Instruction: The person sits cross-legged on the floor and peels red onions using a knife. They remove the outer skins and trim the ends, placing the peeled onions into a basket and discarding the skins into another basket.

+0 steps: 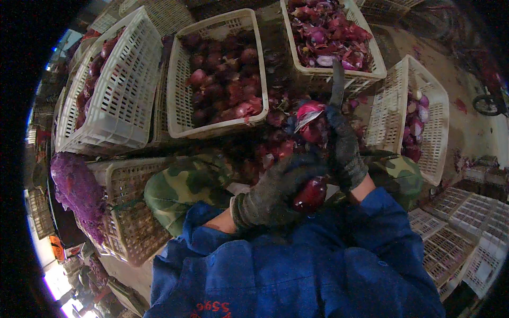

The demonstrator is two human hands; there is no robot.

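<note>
My right hand [345, 147], in a dark knit glove, grips a knife. The knife's blade [337, 84] points away from me, its tip overlapping the near rim of a crate. A red onion [314, 129] with loose, pale-edged skin sits against the fingers of this hand. Closer to my body, my left hand [274, 192], gloved alike, curls around a smooth, glossy red onion [311, 195]. Blur hides the left fingertips, and the knife handle is covered by the right glove.
Ahead stand a crate of red onions [218, 71] and a crate of skins and trimmings [330, 35]. To the right is a crate with peeled onions [415, 119]. A tilted crate [119, 87], purple mesh sack [77, 190] and upturned-looking crate [135, 210] lie left. Skins [278, 145] litter the floor.
</note>
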